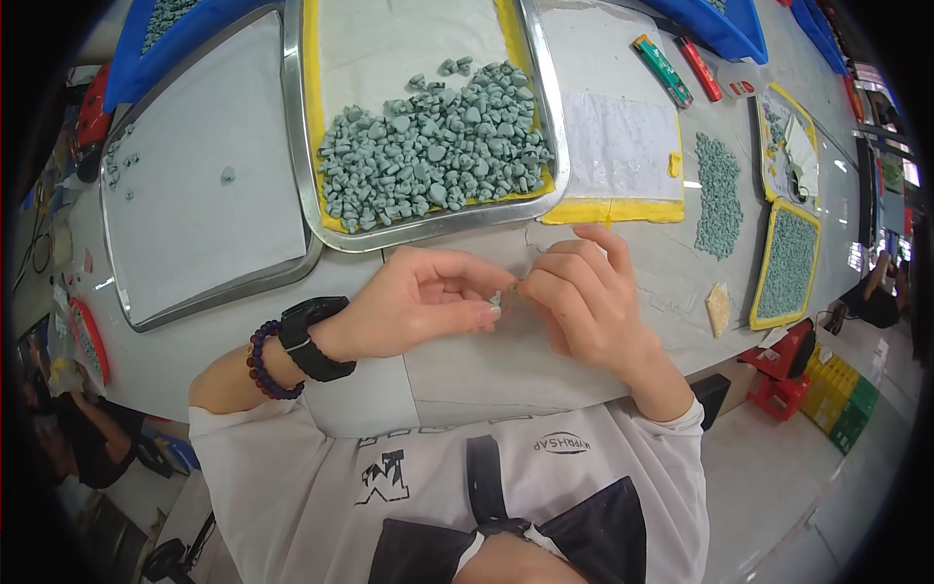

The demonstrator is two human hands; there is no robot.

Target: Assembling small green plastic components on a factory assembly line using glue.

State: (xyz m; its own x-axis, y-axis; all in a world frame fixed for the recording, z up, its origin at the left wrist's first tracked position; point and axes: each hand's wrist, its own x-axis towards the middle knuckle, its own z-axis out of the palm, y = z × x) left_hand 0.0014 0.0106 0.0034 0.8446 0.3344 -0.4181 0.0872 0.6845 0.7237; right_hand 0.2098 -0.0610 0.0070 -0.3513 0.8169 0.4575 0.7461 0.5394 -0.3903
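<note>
My left hand [428,300], with a black watch and a beaded bracelet on its wrist, pinches a small grey-green piece [496,298] between thumb and fingers. Close beside it, my right hand [587,297] is closed, its fingertips almost meeting those of the left. Whatever the right fingers hold is too small or hidden to make out. Just beyond both hands lies a metal tray [377,239] lined with white and yellow, heaped with many small grey-green pieces [438,146] of the same colour.
A second metal tray [209,175] at left carries a white sheet and a few pieces. To the right are a white pad with yellow edging [623,146], a strip of tiny pieces [718,195], a yellow-rimmed tray [786,265], green and red boxes [664,72], and a tan scrap [718,310].
</note>
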